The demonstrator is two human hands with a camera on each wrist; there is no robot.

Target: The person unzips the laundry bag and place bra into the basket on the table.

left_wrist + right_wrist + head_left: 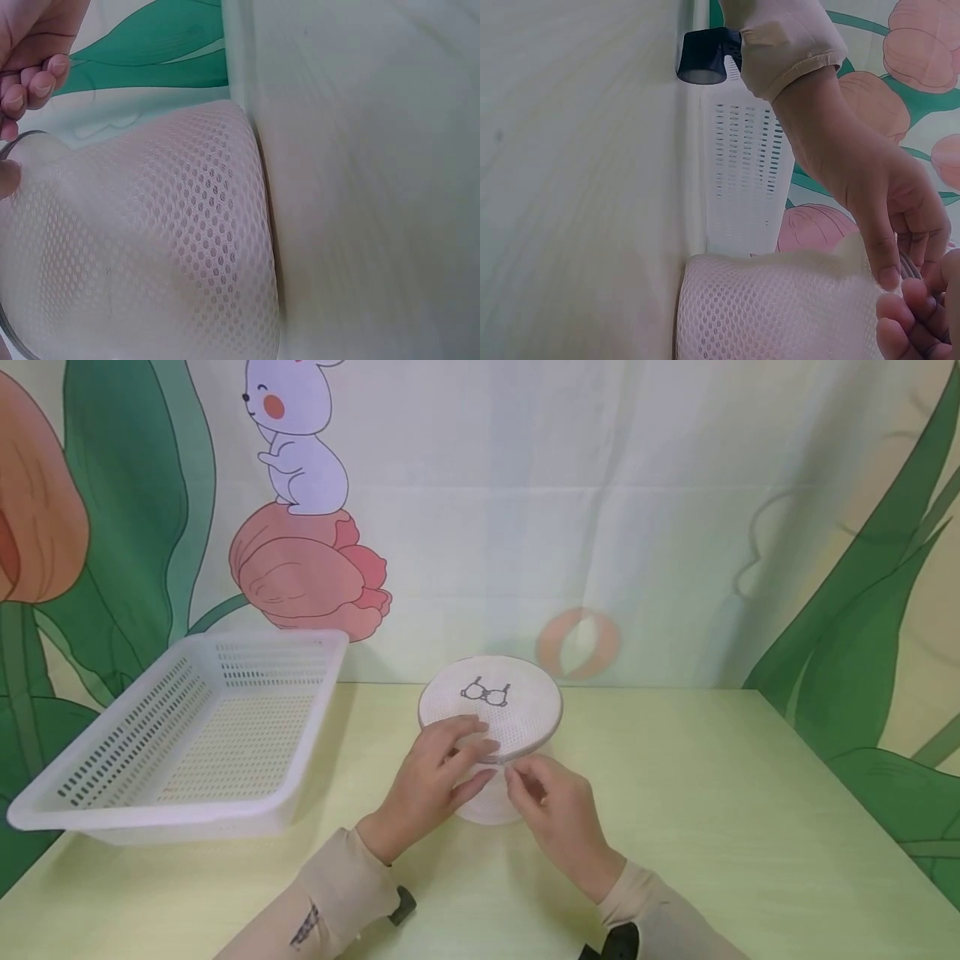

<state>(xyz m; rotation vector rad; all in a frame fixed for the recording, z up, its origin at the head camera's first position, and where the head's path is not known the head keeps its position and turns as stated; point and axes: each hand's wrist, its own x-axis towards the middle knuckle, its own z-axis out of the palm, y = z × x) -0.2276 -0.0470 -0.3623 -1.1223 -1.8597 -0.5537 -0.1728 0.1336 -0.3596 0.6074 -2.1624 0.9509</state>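
A white cylindrical mesh laundry bag (491, 806) stands upright on the table, its round lid (525, 710) printed with a dark glasses design and edged by a grey zipper rim. My left hand (427, 768) grips the lid's front left edge, fingers on top and thumb below, as the right wrist view also shows with the left hand (885, 180) at the rim. Just beside it, my right hand (558, 806) pinches at the front of the rim, apparently on the zipper pull, which the fingers mostly hide. Honeycomb mesh on the bag's side (210, 210) fills much of the left wrist view.
To the left stands a white plastic basket (318, 718) with slotted walls. Behind the pale green table (712, 827) hangs a curtain (480, 527) printed with a rabbit, flowers and leaves. Both wrists wear dark camera mounts.
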